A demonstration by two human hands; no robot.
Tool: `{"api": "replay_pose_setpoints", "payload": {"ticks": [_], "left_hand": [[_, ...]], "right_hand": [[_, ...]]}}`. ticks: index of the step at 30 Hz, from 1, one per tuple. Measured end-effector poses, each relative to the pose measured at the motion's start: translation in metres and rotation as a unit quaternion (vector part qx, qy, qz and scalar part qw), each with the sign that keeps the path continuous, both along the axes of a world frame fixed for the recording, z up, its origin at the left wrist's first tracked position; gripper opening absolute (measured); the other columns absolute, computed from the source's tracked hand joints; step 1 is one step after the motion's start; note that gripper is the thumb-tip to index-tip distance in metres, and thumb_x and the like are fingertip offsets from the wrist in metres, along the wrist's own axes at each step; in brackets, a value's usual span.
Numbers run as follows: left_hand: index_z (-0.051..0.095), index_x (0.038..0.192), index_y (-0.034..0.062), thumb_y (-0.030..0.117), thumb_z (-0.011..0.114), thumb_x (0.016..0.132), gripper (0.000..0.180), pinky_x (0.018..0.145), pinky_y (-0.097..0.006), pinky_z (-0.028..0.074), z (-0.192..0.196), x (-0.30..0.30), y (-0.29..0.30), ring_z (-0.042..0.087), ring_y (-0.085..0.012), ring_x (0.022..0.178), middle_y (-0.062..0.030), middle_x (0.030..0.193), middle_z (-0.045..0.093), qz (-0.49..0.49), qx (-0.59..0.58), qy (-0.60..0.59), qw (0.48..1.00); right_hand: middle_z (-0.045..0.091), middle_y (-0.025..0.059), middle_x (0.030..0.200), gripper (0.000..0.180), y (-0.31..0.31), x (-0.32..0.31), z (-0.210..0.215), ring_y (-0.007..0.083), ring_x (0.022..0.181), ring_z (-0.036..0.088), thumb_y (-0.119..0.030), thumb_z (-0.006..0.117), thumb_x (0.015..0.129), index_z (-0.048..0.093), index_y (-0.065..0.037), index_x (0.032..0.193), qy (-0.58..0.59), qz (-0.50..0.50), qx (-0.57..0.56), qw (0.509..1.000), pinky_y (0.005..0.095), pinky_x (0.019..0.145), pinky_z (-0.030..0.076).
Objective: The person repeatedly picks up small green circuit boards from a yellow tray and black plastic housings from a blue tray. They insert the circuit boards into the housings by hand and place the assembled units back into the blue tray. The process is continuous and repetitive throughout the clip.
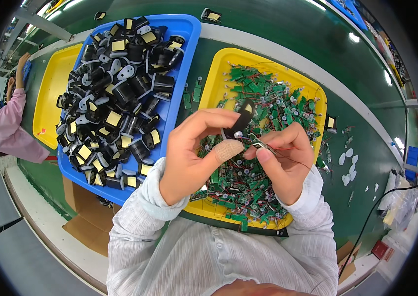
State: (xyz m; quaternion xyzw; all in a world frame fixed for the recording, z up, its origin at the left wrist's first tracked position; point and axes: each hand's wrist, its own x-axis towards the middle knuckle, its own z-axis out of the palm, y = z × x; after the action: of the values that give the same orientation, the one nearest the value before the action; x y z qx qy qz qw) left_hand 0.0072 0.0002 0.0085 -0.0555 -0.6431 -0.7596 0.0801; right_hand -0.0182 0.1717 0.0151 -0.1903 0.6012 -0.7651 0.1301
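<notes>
Pale striped sleeves [204, 256] rise toward both hands. Her left hand [194, 153] pinches a black part [241, 121]; the right hand [283, 158] pinches a small wired board [260, 144] over the yellow tray [218, 74].

Tray of coils [179, 106] left — tray of boards [217, 81] right, side by side

To your left on the green bench [288, 29] sits a blue tray [189, 29] heaped with black motor parts [115, 93] bearing yellow patches. Beyond it lies a yellow tray [53, 98]. Farther left, a co-worker's pink sleeve [6, 130] rests at the bench. Small white pieces [349, 160] lie scattered to your right, near a black cable [371, 217].
</notes>
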Motion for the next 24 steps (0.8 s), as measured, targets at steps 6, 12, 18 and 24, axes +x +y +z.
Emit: {"api": "replay_pose_setpoints", "payload": {"ticks": [6, 12, 18, 24], "left_hand": [[0.060, 0.089, 0.0003, 0.008, 0.074, 0.067, 0.028, 0.080, -0.033, 0.046, -0.0045, -0.0014, -0.0036, 0.059, -0.0249, 0.092, -0.0132, 0.097, 0.062, 0.075, -0.135, 0.097, 0.983], [0.060, 0.089, 0.0001, 0.005, 0.073, 0.067, 0.026, 0.079, -0.033, 0.046, -0.0036, -0.0020, -0.0040, 0.059, -0.0255, 0.092, -0.0134, 0.097, 0.062, 0.083, -0.152, 0.113, 0.978], [0.060, 0.088, 0.0000, 0.004, 0.072, 0.067, 0.024, 0.080, -0.033, 0.046, -0.0040, -0.0020, -0.0062, 0.058, -0.0260, 0.094, -0.0132, 0.097, 0.061, 0.081, -0.152, 0.131, 0.976], [0.060, 0.088, 0.0001, 0.003, 0.071, 0.068, 0.024, 0.082, -0.035, 0.045, -0.0037, -0.0017, -0.0078, 0.058, -0.0274, 0.095, -0.0131, 0.097, 0.061, 0.073, -0.149, 0.139, 0.976]], "right_hand": [[0.062, 0.0120, 0.083, 0.015, -0.0031, 0.0017, 0.0042, 0.0164, 0.081, 0.064, 0.004, 0.059, 0.079, 0.046, 0.000, 0.085, -0.037, -0.010, 0.023, 0.999, 0.0270, 0.073, 0.050], [0.064, 0.0113, 0.080, 0.017, -0.0030, 0.0043, -0.0006, 0.0153, 0.080, 0.063, 0.001, 0.062, 0.079, 0.046, 0.000, 0.085, 0.007, -0.024, 0.063, 0.998, 0.0271, 0.072, 0.050], [0.064, 0.0106, 0.079, 0.019, 0.0001, 0.0072, -0.0035, 0.0127, 0.073, 0.062, -0.002, 0.065, 0.077, 0.048, -0.001, 0.085, 0.055, -0.024, 0.111, 0.992, 0.0252, 0.067, 0.050], [0.063, 0.0094, 0.076, 0.020, -0.0006, 0.0087, -0.0050, 0.0128, 0.071, 0.062, -0.002, 0.067, 0.076, 0.049, -0.001, 0.084, 0.054, -0.032, 0.109, 0.992, 0.0251, 0.064, 0.049]]}}
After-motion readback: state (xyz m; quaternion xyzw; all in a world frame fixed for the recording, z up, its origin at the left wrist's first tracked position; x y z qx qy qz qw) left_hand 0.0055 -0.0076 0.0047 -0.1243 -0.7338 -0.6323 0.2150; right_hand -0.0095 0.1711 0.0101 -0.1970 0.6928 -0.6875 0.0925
